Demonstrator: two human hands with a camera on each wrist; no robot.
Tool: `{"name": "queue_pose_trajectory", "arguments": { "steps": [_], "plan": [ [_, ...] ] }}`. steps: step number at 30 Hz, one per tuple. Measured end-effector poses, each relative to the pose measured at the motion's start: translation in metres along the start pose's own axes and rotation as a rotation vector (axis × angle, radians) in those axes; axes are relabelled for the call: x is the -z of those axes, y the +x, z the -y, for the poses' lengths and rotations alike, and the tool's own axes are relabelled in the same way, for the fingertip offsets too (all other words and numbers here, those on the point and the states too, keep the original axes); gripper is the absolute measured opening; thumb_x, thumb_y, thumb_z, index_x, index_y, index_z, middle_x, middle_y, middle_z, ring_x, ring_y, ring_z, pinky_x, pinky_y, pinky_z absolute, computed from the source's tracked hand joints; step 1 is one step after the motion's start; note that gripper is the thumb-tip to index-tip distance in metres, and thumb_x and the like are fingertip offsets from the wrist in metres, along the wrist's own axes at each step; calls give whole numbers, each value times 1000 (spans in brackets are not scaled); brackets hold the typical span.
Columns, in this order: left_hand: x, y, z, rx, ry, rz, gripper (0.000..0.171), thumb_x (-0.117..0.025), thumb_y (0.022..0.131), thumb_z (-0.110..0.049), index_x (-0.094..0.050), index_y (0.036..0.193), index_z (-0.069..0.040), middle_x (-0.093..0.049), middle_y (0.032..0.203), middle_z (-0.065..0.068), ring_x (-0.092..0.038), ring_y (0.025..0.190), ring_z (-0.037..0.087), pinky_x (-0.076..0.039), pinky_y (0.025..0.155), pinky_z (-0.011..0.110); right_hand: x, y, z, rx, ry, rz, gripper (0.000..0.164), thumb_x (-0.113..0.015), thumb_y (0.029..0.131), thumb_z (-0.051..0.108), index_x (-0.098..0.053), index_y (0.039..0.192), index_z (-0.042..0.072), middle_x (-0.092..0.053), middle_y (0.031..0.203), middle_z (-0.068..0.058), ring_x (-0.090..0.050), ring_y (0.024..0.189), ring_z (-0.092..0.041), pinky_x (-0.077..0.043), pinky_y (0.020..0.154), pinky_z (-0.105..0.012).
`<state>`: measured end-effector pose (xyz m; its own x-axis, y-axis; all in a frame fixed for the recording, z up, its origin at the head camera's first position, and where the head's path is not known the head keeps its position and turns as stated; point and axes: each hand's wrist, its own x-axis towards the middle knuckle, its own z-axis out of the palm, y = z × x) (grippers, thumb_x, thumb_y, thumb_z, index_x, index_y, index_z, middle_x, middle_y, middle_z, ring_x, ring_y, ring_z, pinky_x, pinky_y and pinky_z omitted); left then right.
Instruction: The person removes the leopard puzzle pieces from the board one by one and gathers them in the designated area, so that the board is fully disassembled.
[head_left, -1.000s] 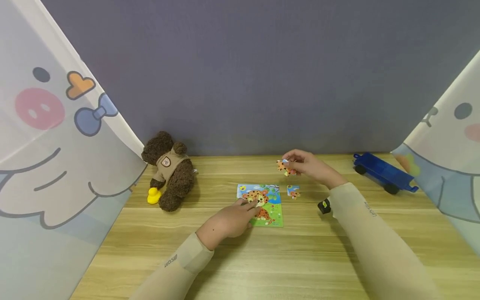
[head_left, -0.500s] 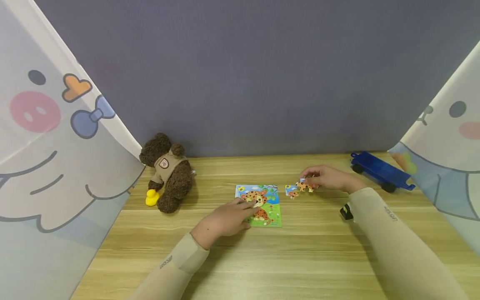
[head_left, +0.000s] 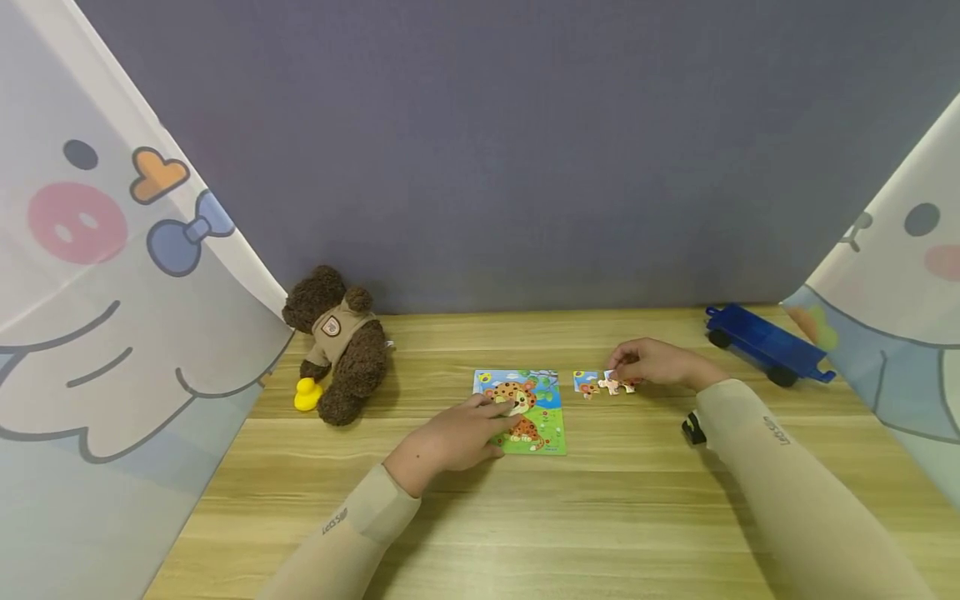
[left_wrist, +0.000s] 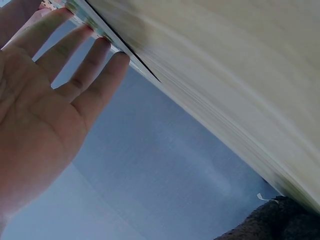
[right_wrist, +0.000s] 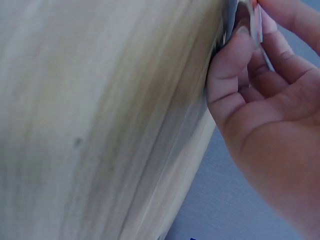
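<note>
A square leopard picture board (head_left: 550, 425) lies on the table. My left hand (head_left: 453, 435) rests its straight fingers on the board's left part; the left wrist view shows that hand (left_wrist: 45, 110) with fingers spread against the board's edge. To the right of the board lies a corner puzzle piece (head_left: 585, 382) with blue and orange print. Just right of that, my right hand (head_left: 660, 365) pinches a puzzle piece (head_left: 613, 383) between thumb and fingers, low over the table. In the right wrist view the hand (right_wrist: 270, 100) hides most of what it holds.
A brown teddy bear (head_left: 360, 358) lies at the back left with a yellow rubber duck (head_left: 307, 394) beside it. At the back right stands a blue toy trailer (head_left: 768, 342). A small black object (head_left: 693, 428) sits partly behind my right sleeve. A grey wall (head_left: 525, 167) closes the back.
My right hand has moved right and down toward the table with its puzzle piece, from above the corner piece to beside it. My left hand has stayed on the board.
</note>
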<state>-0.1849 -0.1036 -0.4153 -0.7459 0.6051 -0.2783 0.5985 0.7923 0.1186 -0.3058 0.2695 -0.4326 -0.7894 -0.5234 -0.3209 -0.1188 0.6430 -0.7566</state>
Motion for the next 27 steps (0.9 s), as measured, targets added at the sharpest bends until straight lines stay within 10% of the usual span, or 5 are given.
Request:
{"name": "queue_pose_trajectory", "arguments": {
  "steps": [27],
  "plan": [
    [-5,2,0,0,14,-31,61,-64,108,-36,-44,165,-28,-39,175,-2,-42,153,23,-51,119,37,-3,5,17,31,-173,-155,23,-58,109,20,-67,121,2,-67,103,-11,-55,83,-19,-48,70,-31]
  ]
}}
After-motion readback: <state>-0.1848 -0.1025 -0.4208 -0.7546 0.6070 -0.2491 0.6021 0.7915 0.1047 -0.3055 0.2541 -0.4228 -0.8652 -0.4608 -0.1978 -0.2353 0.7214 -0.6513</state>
